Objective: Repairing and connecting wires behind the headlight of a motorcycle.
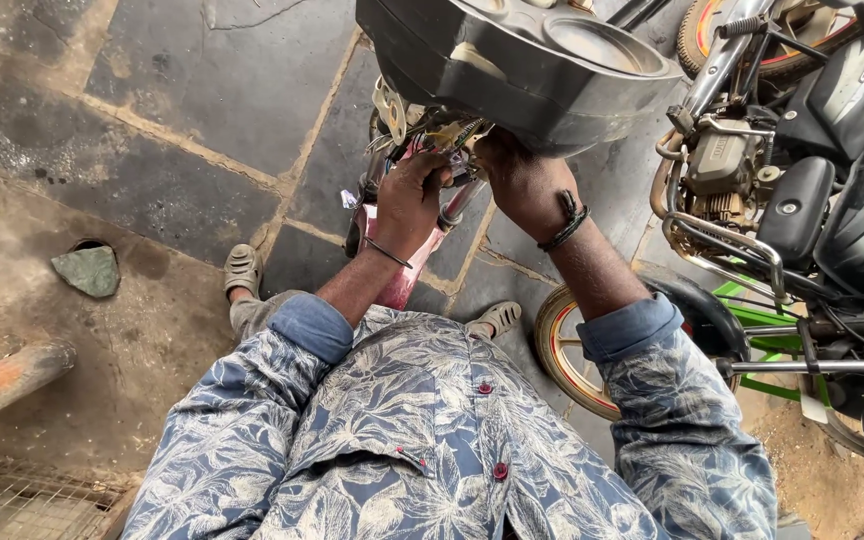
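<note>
Reaching up under a black instrument housing [512, 70] of a motorcycle, both hands work in a cluster of exposed wiring [442, 135] just below its lower edge.

- Left hand [410, 195]: fingers curled shut around a wire bundle or part in that cluster; exact part hidden by the fingers. Thin dark band on the wrist.
- Right hand [524, 180]: knuckles pushed up against the underside of the housing, fingers tucked out of sight; cannot tell whether closed on anything. Black braided wristband [565, 222] on the wrist.
- Hands sit near each other, with the wiring between and above them.
- Housing: shell-like, opening facing the camera, with a round gauge recess [600, 45] on top. Recess looks dusty; contents not readable.
- Below the hands: red motorcycle bodywork [407, 275] running down between the person's legs.
- Person: blue leaf-print shirt [422, 420], sleeves rolled to the forearm, grey sandals [242, 268] on stone slab paving [222, 80].
- Right side: second motorcycle parked beside, engine [717, 165] and black seat [797, 205] visible, yellow-rimmed wheel [567, 350] near the person's right elbow, green frame tubing [752, 315] behind it.
- Left side: hole in the ground with a greenish stone [89, 270] in it, and a worn orange pipe [7, 380] lying near the edge.
</note>
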